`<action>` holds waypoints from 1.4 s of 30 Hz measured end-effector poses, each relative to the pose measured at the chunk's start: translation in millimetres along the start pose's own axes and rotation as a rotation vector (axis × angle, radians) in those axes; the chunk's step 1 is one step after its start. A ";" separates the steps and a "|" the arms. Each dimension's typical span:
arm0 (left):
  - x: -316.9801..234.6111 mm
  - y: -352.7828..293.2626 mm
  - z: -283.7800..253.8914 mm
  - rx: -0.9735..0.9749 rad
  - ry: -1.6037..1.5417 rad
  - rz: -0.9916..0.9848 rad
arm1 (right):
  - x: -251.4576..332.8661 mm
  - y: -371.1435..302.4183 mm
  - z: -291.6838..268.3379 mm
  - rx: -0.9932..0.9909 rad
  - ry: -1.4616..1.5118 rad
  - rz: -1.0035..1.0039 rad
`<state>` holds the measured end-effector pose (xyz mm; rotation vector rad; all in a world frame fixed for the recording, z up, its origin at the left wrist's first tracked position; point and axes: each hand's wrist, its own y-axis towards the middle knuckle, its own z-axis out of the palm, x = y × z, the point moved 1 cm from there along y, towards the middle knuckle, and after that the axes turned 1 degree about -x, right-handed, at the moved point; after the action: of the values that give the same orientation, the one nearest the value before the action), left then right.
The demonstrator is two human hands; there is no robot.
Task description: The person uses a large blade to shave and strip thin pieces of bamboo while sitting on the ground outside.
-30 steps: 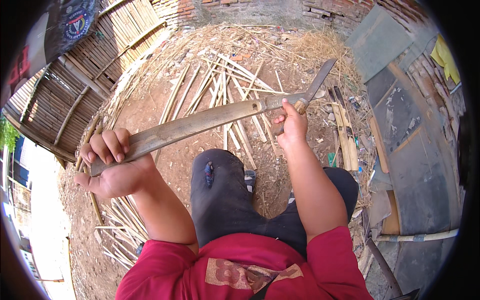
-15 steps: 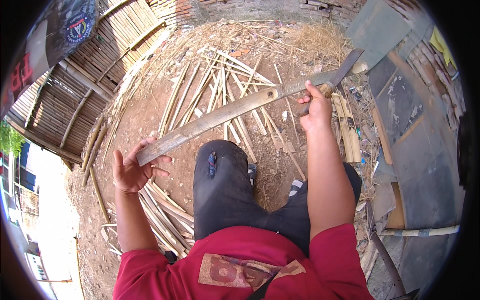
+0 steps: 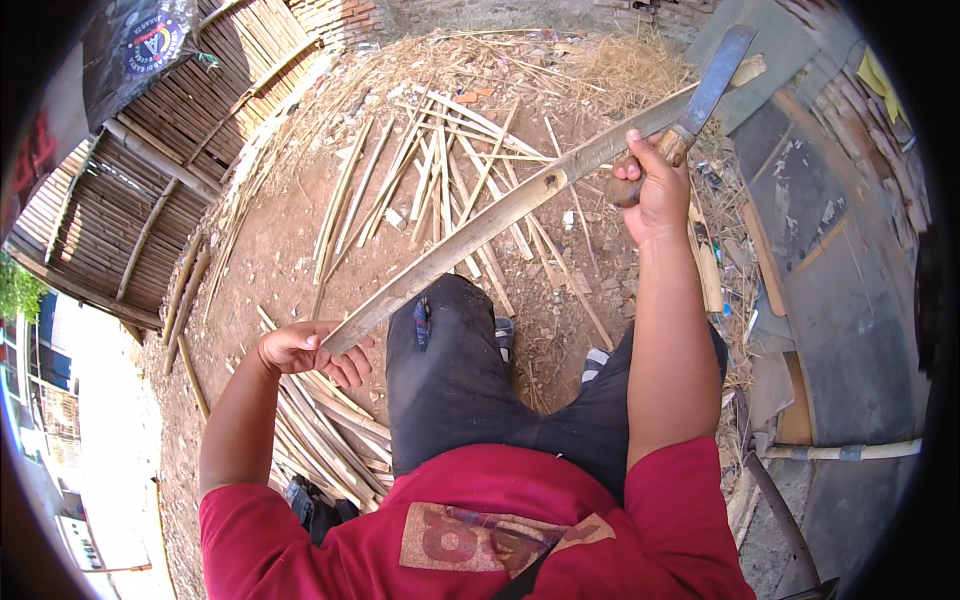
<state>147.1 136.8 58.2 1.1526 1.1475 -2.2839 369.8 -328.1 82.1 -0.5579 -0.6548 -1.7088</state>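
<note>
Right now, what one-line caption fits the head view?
Left hand holds a long bamboo slat's near end; right hand raises a machete at its far end.

The right hand (image 3: 652, 190) is covering most of the knife handle (image 3: 672, 152), so the grip beneath the fingers is not showing. The near end of the bamboo strip (image 3: 500, 215) is disappearing into the left hand (image 3: 305, 350), and its far end is passing behind the blade (image 3: 715, 75). The person's knee (image 3: 450, 330) is hiding the ground under it. Split bamboo pieces (image 3: 330, 430) are running out of sight beneath the left forearm and red shirt (image 3: 470, 520), which the lower edge is cutting off.
</note>
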 end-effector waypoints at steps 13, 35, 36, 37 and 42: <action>-6.9 57.9 95.3 -0.201 0.161 -0.006 | 1.7 -5.0 16.4 0.060 -0.050 -0.067; -23.1 100.7 122.2 -0.486 -0.102 0.090 | -22.1 -70.0 16.3 0.981 -1.662 -0.647; -23.3 98.1 123.7 -0.481 -0.094 0.101 | -21.2 -59.8 16.8 0.944 -1.716 -0.618; -24.1 97.5 125.3 -0.467 -0.087 0.112 | -19.1 -51.5 15.6 0.902 -1.779 -0.587; -28.1 94.8 128.7 -0.466 -0.065 0.116 | -24.2 -51.8 16.8 0.929 -1.653 -0.709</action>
<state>154.6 -24.3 76.3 0.9266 1.4444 -1.8170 325.1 -290.2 71.3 -1.0270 -2.8568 -0.8998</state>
